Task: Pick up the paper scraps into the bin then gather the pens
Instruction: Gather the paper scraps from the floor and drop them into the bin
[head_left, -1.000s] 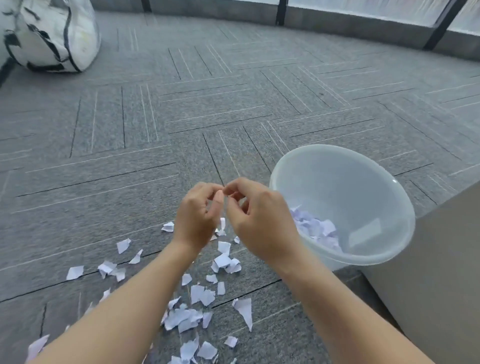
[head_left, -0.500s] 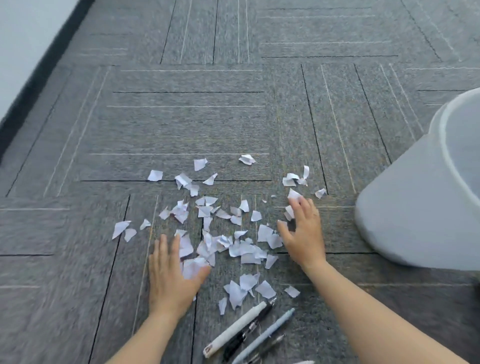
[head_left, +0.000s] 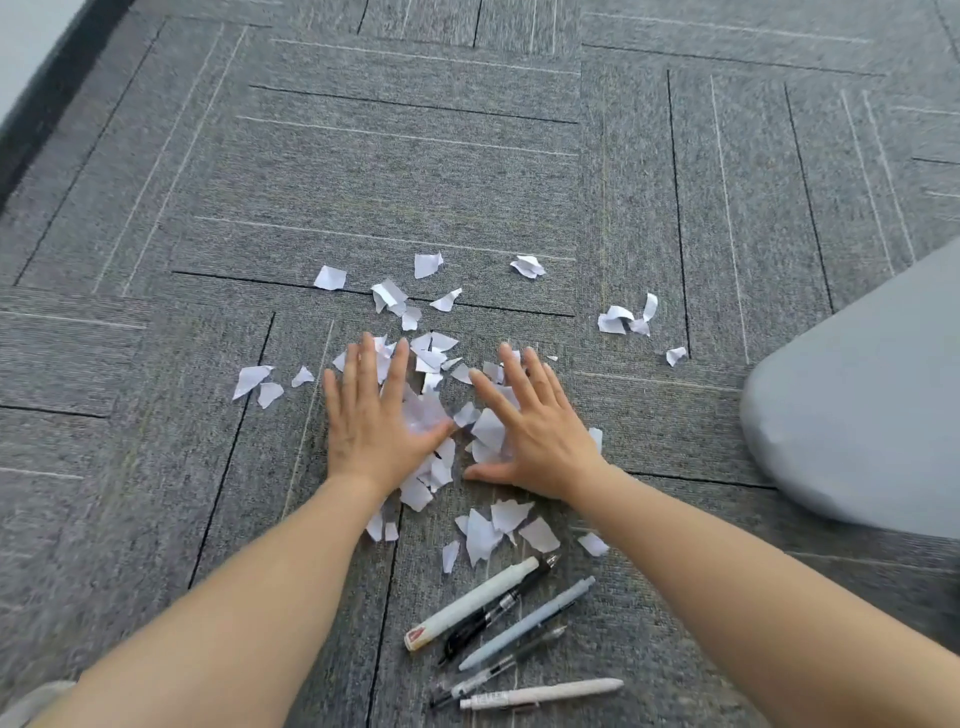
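Note:
White paper scraps (head_left: 488, 530) lie scattered over the grey carpet in the middle of the view. My left hand (head_left: 371, 421) and my right hand (head_left: 530, 426) rest flat on the pile, palms down and fingers spread, with a clump of scraps between them. Neither hand holds anything. The translucent white bin (head_left: 852, 405) stands at the right edge, only its outer wall showing. Several pens (head_left: 498, 618) lie side by side on the carpet, nearer to me than the hands.
Loose scraps (head_left: 621, 319) lie apart toward the bin and others (head_left: 257, 382) to the left. A dark skirting and pale wall (head_left: 31, 78) run along the far left. Grey carpet tiles (head_left: 405, 171) stretch beyond the scraps.
Both hands dropped from in front of the bin to the floor, then slid together over the scraps, drawing them into a tighter pile. My view tilted down and left.

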